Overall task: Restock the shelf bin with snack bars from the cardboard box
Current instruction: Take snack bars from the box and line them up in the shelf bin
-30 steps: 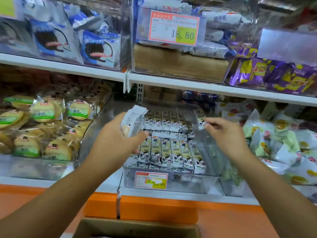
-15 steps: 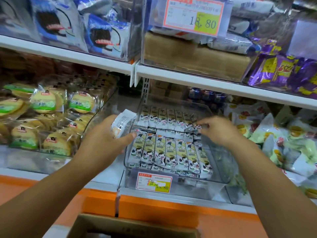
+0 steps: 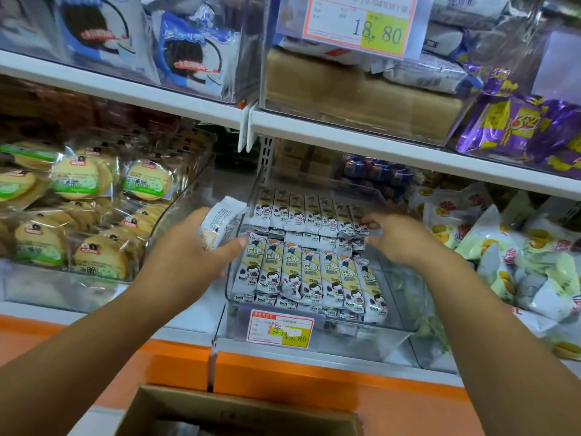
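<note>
Snack bars [image 3: 308,272] fill the bin [image 3: 361,338]: right hand [image 3: 399,239] pinches a back-row bar [image 3: 360,229] at one o'clock; left hand [image 3: 185,256] grips a spare bar [image 3: 221,221], probably due alongside.

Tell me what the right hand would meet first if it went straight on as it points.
The right hand would probably meet the back row's rightmost snack bars in the clear bin; depth is unclear.

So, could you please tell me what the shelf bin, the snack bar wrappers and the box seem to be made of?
The shelf bin looks like clear rigid plastic, glossy: its contents show through the walls. The snack bars seem wrapped in thin printed plastic film, lightly shiny, with crimped ends. The cardboard box is matte brown cardboard, probably corrugated.
</note>
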